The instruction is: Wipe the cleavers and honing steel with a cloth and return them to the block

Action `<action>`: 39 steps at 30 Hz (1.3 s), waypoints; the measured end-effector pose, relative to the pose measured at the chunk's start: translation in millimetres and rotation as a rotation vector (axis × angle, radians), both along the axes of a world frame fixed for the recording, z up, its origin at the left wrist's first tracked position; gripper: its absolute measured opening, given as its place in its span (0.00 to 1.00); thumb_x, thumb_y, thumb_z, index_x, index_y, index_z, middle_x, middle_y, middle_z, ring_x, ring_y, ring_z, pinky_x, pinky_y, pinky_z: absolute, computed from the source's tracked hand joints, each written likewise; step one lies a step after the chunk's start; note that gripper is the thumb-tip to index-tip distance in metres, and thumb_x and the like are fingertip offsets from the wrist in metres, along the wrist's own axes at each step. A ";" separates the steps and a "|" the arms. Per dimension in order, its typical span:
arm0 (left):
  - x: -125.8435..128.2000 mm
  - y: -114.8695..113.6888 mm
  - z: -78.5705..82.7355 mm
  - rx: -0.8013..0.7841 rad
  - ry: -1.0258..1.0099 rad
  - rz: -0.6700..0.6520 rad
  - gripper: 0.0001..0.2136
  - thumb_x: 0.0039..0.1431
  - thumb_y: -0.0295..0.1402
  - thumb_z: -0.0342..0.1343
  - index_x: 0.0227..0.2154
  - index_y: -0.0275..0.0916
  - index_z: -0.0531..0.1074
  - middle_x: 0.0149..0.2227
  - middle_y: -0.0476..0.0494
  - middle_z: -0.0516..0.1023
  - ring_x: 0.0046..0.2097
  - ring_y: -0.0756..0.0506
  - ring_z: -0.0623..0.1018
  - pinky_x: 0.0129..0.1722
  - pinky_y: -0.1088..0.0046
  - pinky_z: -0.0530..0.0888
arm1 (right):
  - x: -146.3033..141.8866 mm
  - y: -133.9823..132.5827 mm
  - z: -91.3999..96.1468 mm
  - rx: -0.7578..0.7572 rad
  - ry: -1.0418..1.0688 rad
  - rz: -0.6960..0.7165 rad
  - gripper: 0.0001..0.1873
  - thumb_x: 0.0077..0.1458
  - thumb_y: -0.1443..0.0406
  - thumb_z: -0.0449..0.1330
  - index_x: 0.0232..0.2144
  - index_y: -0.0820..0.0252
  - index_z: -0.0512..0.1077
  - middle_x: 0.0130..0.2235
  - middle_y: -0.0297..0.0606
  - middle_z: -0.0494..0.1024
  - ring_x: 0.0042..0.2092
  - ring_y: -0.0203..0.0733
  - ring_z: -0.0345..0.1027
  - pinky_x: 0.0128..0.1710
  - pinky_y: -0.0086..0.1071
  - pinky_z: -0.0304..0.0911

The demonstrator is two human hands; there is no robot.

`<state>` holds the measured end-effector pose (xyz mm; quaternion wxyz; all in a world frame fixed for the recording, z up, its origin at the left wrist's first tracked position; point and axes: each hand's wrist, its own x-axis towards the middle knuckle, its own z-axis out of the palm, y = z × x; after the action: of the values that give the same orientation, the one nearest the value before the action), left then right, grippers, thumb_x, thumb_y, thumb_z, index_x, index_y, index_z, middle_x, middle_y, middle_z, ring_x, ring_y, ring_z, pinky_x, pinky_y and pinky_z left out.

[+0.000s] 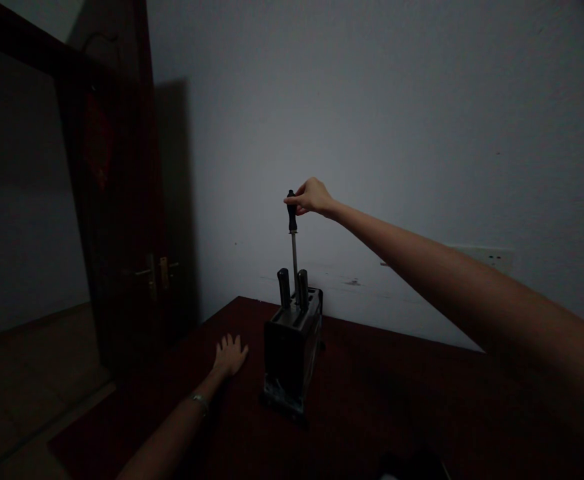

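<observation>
Fingers pinch one rod; two handles below.

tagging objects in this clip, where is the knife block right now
In the head view, the knife block stands on the dark red table just below centre, right of the left hand and below the right hand.
</observation>
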<state>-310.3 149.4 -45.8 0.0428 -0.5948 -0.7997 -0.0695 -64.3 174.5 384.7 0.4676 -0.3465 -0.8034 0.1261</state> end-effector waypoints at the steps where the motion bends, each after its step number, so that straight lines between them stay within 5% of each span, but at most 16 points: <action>1: -0.1 0.0 -0.1 0.000 -0.001 0.000 0.30 0.58 0.46 0.33 0.57 0.29 0.57 0.59 0.26 0.54 0.60 0.31 0.55 0.54 0.54 0.52 | -0.3 1.1 -1.0 0.016 -0.016 0.018 0.13 0.38 0.63 0.67 0.21 0.71 0.73 0.24 0.49 0.76 0.27 0.44 0.72 0.28 0.35 0.72; 11: -0.4 0.6 -1.2 0.005 -0.001 0.000 0.30 0.59 0.46 0.33 0.57 0.30 0.57 0.59 0.26 0.55 0.60 0.32 0.55 0.54 0.54 0.53 | -1.0 1.2 -11.1 0.020 -0.107 0.007 0.15 0.41 0.62 0.66 0.23 0.74 0.74 0.23 0.50 0.75 0.28 0.46 0.73 0.29 0.35 0.72; 23: -0.3 0.1 -0.2 0.007 -0.007 0.005 0.29 0.59 0.45 0.34 0.56 0.30 0.57 0.59 0.27 0.55 0.60 0.32 0.55 0.54 0.55 0.53 | -4.4 -10.8 -32.4 -0.156 -0.198 0.033 0.13 0.39 0.67 0.67 0.24 0.76 0.72 0.26 0.50 0.76 0.26 0.44 0.72 0.21 0.33 0.74; 39: -1.2 1.4 -1.9 0.020 -0.010 0.000 0.29 0.59 0.45 0.34 0.56 0.30 0.58 0.59 0.26 0.56 0.60 0.33 0.56 0.54 0.54 0.53 | -2.7 -10.6 -52.3 -0.317 -0.448 -0.036 0.18 0.34 0.62 0.70 0.22 0.73 0.72 0.17 0.42 0.73 0.24 0.44 0.72 0.23 0.33 0.73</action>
<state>-311.5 150.8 -47.7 0.0450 -0.5939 -0.7993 -0.0805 -67.0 163.9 332.4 0.2203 -0.4488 -0.8507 0.1623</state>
